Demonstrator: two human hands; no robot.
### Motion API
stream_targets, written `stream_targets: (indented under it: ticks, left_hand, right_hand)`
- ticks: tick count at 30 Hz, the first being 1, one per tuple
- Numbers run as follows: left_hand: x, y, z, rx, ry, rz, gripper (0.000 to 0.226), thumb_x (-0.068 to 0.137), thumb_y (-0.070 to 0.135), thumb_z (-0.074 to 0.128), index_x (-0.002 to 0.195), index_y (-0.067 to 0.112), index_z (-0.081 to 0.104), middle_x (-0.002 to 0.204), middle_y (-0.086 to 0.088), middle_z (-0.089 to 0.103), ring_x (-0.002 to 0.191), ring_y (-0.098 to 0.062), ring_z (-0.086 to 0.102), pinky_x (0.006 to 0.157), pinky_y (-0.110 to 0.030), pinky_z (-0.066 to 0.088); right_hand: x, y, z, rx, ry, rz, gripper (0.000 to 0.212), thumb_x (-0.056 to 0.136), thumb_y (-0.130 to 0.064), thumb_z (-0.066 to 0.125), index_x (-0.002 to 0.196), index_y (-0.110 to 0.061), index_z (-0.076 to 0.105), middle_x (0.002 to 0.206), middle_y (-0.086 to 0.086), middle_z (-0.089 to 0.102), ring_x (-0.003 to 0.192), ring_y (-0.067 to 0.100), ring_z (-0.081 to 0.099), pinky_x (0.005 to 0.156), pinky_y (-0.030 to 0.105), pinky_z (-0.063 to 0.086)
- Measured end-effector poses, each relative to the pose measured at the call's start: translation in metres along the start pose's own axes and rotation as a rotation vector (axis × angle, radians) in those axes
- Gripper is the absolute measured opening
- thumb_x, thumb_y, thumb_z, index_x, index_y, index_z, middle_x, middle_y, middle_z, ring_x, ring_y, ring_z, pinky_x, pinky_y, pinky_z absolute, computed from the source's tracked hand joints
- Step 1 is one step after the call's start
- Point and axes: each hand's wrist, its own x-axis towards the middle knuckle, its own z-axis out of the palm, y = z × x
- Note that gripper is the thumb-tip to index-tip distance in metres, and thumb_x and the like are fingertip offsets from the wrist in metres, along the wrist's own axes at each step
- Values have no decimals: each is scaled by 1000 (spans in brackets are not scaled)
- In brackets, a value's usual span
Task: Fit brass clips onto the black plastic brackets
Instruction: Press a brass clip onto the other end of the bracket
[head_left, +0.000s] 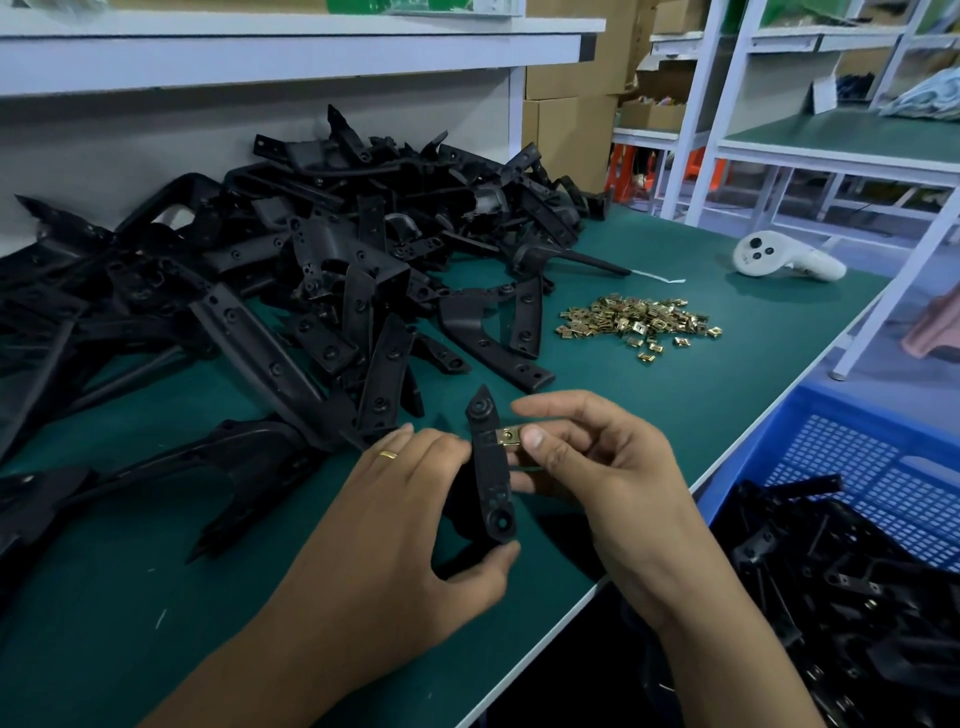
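Near the table's front edge the left hand (410, 499) grips a black bracket (491, 473) upright while the right hand (592, 467) pinches a brass clip (508, 435) against its right edge — loose clips (639, 319) lie farther right, beside the bracket pile (291, 260).

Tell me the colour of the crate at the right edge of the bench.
Blue: the slotted plastic crate shows best in the head view, the only one.

Factory assembly bench (675, 415), shelving (696, 119)
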Motion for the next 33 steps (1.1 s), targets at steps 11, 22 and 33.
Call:
stream_targets:
  ticks: [11, 22, 33]
  left_hand:
    - [-2, 0, -1, 8, -31, 51, 59, 84, 54, 68, 125, 12, 58, 110, 8, 55, 103, -15, 51, 103, -18, 33]
    - [-3, -4, 1, -42, 0, 47, 54, 84, 65, 62, 120, 26, 52, 105, 18, 49, 99, -7, 50, 88, -20, 44]
    - [-4, -4, 1, -27, 0, -17, 55, 76, 86, 49, 112, 44, 48, 101, 30, 49, 106, 6, 41, 87, -15, 39]
  right_hand:
    - [2, -6, -6, 83, -31, 161, 11, 78, -3, 73, 88, -2, 76, 80, 21, 73, 72, 25, 74, 70, 30, 62]
    - [10, -7, 0, -91, 22, 198, 25, 68, -14, 86, 85, -4, 72, 80, 21, 71, 70, 23, 71, 70, 28, 62]
    - [59, -11, -86, -1564, 545, 23, 52, 102, -45, 53, 149, -25, 50, 146, 9, 50, 129, 37, 39, 108, 45, 33]
